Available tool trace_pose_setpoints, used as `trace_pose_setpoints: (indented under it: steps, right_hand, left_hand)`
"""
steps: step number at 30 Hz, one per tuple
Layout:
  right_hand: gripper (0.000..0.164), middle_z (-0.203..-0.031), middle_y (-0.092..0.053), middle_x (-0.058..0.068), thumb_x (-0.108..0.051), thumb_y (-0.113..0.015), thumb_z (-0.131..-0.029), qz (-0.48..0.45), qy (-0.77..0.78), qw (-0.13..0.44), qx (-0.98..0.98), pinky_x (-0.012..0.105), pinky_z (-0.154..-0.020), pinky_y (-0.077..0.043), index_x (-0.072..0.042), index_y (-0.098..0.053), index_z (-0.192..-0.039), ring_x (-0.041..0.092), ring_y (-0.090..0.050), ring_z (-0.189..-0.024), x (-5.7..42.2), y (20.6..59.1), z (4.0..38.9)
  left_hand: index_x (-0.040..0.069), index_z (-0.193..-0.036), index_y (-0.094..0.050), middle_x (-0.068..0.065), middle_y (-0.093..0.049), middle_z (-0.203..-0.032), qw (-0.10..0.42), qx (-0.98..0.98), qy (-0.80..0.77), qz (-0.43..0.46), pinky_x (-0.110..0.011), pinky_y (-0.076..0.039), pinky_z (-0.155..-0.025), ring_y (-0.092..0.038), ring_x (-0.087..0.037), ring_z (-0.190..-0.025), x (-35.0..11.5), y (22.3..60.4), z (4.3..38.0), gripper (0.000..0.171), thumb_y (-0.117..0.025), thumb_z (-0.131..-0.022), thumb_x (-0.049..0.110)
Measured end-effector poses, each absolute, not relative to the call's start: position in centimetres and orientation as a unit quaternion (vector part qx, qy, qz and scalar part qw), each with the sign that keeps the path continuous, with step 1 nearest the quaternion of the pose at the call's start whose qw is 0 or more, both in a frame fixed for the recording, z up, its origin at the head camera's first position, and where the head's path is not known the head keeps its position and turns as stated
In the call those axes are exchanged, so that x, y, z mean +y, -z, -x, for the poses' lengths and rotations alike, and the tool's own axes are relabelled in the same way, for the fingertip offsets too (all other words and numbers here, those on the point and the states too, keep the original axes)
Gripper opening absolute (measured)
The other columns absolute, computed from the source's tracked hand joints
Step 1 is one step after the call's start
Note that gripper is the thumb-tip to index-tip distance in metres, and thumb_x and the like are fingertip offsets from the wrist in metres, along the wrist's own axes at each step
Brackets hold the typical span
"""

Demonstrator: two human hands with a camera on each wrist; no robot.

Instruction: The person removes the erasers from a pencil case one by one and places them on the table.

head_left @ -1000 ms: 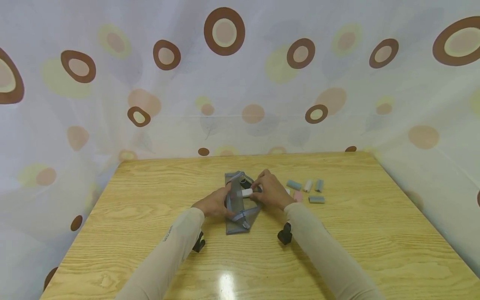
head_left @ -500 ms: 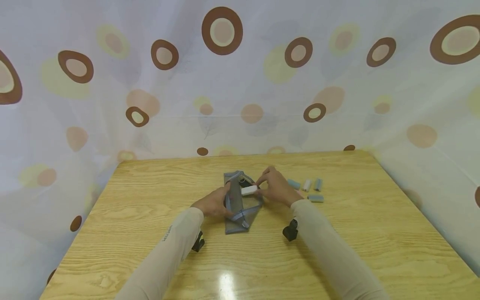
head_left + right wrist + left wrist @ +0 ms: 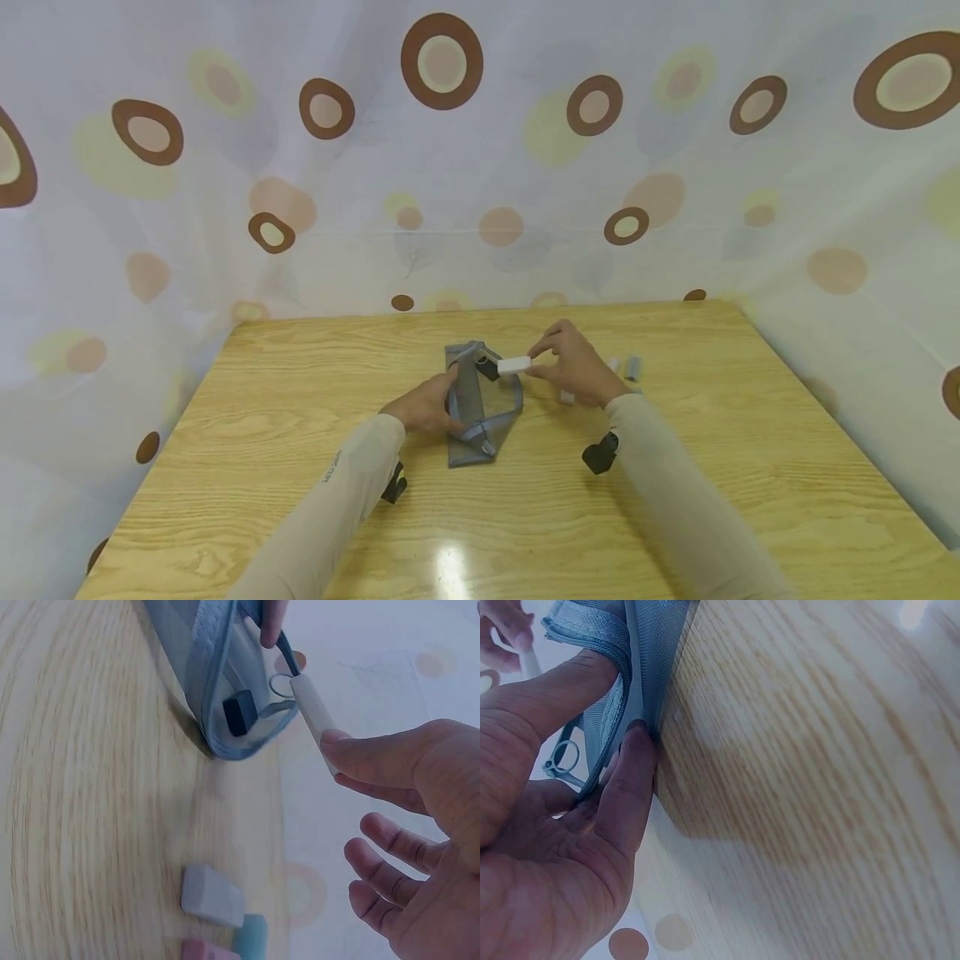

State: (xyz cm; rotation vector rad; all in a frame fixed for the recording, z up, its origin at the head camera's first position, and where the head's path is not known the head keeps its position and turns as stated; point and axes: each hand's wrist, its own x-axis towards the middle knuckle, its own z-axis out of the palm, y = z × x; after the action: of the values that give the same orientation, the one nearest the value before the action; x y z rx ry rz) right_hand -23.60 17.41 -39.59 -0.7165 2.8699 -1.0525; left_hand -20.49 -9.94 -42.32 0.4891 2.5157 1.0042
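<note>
A grey-blue mesh zip pouch (image 3: 471, 404) lies on the table with its mouth spread wide. My left hand (image 3: 426, 406) grips its left side; in the left wrist view the thumb (image 3: 570, 686) and fingers take hold of the zip edge (image 3: 613, 742). Between thumb and index finger, my right hand (image 3: 573, 367) pinches one end of a white eraser (image 3: 513, 365), held over the pouch's right rim. The right hand's other fingers are loosely bent and hold nothing. A small black block (image 3: 240, 712) sits inside the pouch near its far end.
To the right of the pouch lie several small blocks that look like erasers: a whitish one (image 3: 211, 894), a pink one (image 3: 206, 950), a teal one (image 3: 251, 937) and a grey-blue one (image 3: 633, 368). The right hand partly hides them in the head view. A patterned sheet (image 3: 500, 267) hangs behind the table.
The right hand has moved right and away from me, lifting the white eraser from within the pouch's mouth to over its rim. The left hand and pouch have stayed nearly still.
</note>
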Motion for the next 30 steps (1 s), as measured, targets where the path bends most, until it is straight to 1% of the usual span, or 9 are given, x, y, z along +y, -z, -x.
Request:
trace_pose_setpoints:
  steps: [5,9,13,16,20,25,30]
  right_hand:
    - [0.026,-0.121,-0.050,0.019,-0.017,-0.080,-0.088,0.231,0.326,-0.018,0.917,0.051,-0.094,-0.050,0.000,-0.076,-0.108,0.036,-0.052,-0.106,19.0,39.2,23.4]
    - [0.025,-0.120,-0.050,0.019,-0.015,-0.080,-0.089,0.232,0.330,-0.023,0.915,0.053,-0.092,-0.049,0.000,-0.076,-0.108,0.038,-0.052,-0.106,20.4,39.1,23.0]
    - [0.023,-0.118,-0.051,0.022,-0.013,-0.080,-0.088,0.235,0.336,-0.027,0.912,0.056,-0.092,-0.048,0.002,-0.076,-0.106,0.041,-0.051,-0.108,21.7,38.9,22.5]
    - [0.024,-0.117,-0.051,0.022,-0.015,-0.079,-0.089,0.237,0.335,-0.028,0.912,0.057,-0.090,-0.048,0.002,-0.076,-0.106,0.040,-0.050,-0.106,22.5,38.8,22.1]
    - [0.025,-0.117,-0.049,0.021,-0.016,-0.079,-0.090,0.233,0.338,-0.019,0.912,0.059,-0.091,-0.047,0.003,-0.076,-0.106,0.042,-0.050,-0.105,23.4,38.8,21.7]
    - [0.025,-0.118,-0.047,0.022,-0.012,-0.079,-0.089,0.228,0.336,-0.007,0.914,0.062,-0.093,-0.047,0.005,-0.075,-0.106,0.045,-0.050,-0.108,24.2,39.0,21.1]
    - [0.021,-0.117,-0.048,0.021,-0.014,-0.077,-0.091,0.230,0.323,-0.001,0.918,0.059,-0.088,-0.048,0.003,-0.076,-0.103,0.043,-0.051,-0.106,25.0,39.4,20.5]
  left_hand:
    - [-0.002,-0.161,-0.008,-0.023,-0.040,-0.153,0.195,0.896,-0.360,-0.170,-0.048,-0.035,-0.116,-0.044,-0.037,-0.137,-10.0,42.4,20.5,0.113,-0.086,-0.080,0.006]
    - [-0.002,-0.161,-0.006,-0.024,-0.037,-0.156,0.198,0.896,-0.359,-0.169,-0.048,-0.033,-0.117,-0.042,-0.038,-0.140,-10.0,42.5,20.4,0.114,-0.086,-0.080,0.006]
    - [-0.003,-0.160,-0.005,-0.025,-0.036,-0.156,0.200,0.896,-0.358,-0.170,-0.048,-0.033,-0.117,-0.041,-0.039,-0.140,-9.9,42.4,20.4,0.114,-0.086,-0.080,0.006]
    - [-0.003,-0.161,-0.006,-0.025,-0.036,-0.156,0.201,0.896,-0.357,-0.170,-0.048,-0.033,-0.117,-0.041,-0.039,-0.140,-9.9,42.3,20.3,0.113,-0.085,-0.080,0.006]
    - [-0.003,-0.160,-0.008,-0.025,-0.039,-0.154,0.196,0.896,-0.356,-0.176,-0.047,-0.035,-0.116,-0.044,-0.037,-0.137,-10.0,42.2,20.3,0.112,-0.086,-0.080,0.006]
    - [-0.004,-0.160,-0.008,-0.025,-0.041,-0.152,0.191,0.896,-0.358,-0.180,-0.046,-0.035,-0.116,-0.046,-0.035,-0.134,-10.0,42.0,20.3,0.112,-0.085,-0.081,0.006]
    - [-0.004,-0.160,-0.008,-0.024,-0.042,-0.151,0.191,0.896,-0.358,-0.178,-0.046,-0.035,-0.116,-0.046,-0.035,-0.134,-9.9,42.0,20.3,0.112,-0.086,-0.080,0.006]
